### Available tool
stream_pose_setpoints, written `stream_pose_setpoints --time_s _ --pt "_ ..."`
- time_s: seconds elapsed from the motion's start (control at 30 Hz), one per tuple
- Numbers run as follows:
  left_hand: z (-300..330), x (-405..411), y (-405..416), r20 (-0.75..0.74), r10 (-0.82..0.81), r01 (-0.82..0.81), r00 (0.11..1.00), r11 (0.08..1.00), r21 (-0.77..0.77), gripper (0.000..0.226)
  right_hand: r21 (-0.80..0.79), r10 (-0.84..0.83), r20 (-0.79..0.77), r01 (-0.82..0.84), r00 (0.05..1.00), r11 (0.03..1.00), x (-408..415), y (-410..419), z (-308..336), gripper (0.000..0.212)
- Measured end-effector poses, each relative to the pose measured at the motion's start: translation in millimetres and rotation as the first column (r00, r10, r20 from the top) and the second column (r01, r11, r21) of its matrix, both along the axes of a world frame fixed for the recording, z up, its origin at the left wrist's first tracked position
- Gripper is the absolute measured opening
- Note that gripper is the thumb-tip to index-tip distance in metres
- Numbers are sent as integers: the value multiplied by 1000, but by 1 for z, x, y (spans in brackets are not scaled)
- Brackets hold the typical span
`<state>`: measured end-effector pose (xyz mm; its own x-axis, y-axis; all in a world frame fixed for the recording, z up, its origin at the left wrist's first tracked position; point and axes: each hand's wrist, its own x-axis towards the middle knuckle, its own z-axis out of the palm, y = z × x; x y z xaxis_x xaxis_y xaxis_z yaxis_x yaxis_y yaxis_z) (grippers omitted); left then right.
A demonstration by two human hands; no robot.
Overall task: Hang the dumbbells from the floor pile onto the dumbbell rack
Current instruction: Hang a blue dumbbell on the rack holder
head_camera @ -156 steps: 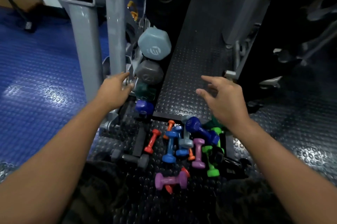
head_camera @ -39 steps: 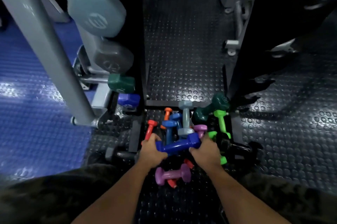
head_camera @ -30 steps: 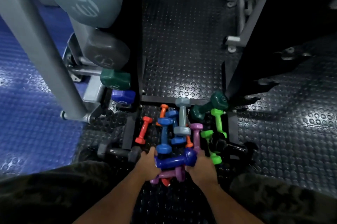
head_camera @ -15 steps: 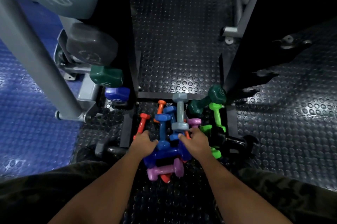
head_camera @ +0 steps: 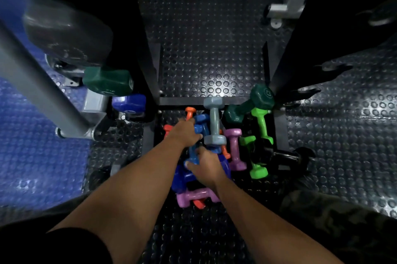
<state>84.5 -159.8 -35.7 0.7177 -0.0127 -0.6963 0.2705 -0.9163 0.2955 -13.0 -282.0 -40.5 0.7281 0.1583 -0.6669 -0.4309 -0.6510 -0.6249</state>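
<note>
A heap of small coloured dumbbells lies on the black studded floor between the black rack's uprights (head_camera: pixel 148 59). My left hand (head_camera: pixel 184 132) reaches into the heap, its fingers curled over the top of a mid-blue dumbbell (head_camera: pixel 200 123). My right hand (head_camera: pixel 205 167) grips the lower end of a mid-blue dumbbell (head_camera: pixel 193 157), thumb on its head. Under that hand lies the big dark-blue dumbbell (head_camera: pixel 181 177), above a purple one (head_camera: pixel 193 196). Whether both hands hold the same dumbbell is hidden.
Grey (head_camera: pixel 214 119), purple (head_camera: pixel 235 147), bright green (head_camera: pixel 261 121), dark green (head_camera: pixel 249 102), orange (head_camera: pixel 190 111) and black (head_camera: pixel 283 156) dumbbells surround my hands. Grey (head_camera: pixel 68 33), green (head_camera: pixel 107 81) and blue (head_camera: pixel 129 102) dumbbells hang at the left. Bare rack pegs (head_camera: pixel 307 91) jut out at the right.
I lifted the dark-blue dumbbell with both hands, then laid it down nearer me by the purple one. Both hands have since moved forward onto the mid-blue dumbbells.
</note>
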Motion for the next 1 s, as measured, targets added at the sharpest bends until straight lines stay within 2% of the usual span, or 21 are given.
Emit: stream_pose_setpoints --time_s 0.1,0.17,0.23,0.33,0.4,0.47,0.53,0.63,0.73,0.83,0.87,0.97,1.0 --pt "-12 7 1 -26 16 -16 1000 1000 -16 78 -109 130 -44 -134 990 985 5 13 -14 35" --pt "-22 13 0 -66 30 -31 997 999 -22 90 -189 235 -96 -250 967 950 10 16 -24 33" --pt "-27 14 -3 -105 22 -25 994 999 -21 97 -231 266 -117 -287 957 930 13 19 -33 29" --pt "-31 7 -3 -89 17 -19 996 1000 -25 87 -299 325 -136 -351 936 887 13 31 -43 43" --pt "-33 2 1 -60 14 -16 998 999 -36 83 -360 291 -135 -320 947 876 11 36 -46 59" --pt "-34 -3 7 -28 3 -4 1000 1000 -26 85 -393 234 -72 -244 969 887 8 37 -47 55" --pt "-33 -8 18 3 -4 4 1000 1000 11 79 -371 189 -16 -181 982 911 6 36 -49 48" --pt "-24 -18 32 64 -9 5 998 999 53 56 -304 133 23 -120 991 945 1 35 -45 41" --pt "-10 -27 36 141 -33 24 990 998 60 52 -257 103 10 -97 995 962 -1 32 -37 39" --pt "3 -34 29 186 -59 41 981 994 102 54 -180 13 11 -11 1000 984 7 29 -32 25" --pt "9 -37 27 200 -51 27 978 992 120 56 -143 2 9 -1 1000 990 10 30 -30 25" --pt "29 -49 24 299 10 -55 954 988 143 62 -3 -8 -18 8 1000 1000 17 36 -23 52" --pt "37 -52 25 326 23 -73 945 987 143 65 20 -50 -12 50 999 999 18 39 -24 54"
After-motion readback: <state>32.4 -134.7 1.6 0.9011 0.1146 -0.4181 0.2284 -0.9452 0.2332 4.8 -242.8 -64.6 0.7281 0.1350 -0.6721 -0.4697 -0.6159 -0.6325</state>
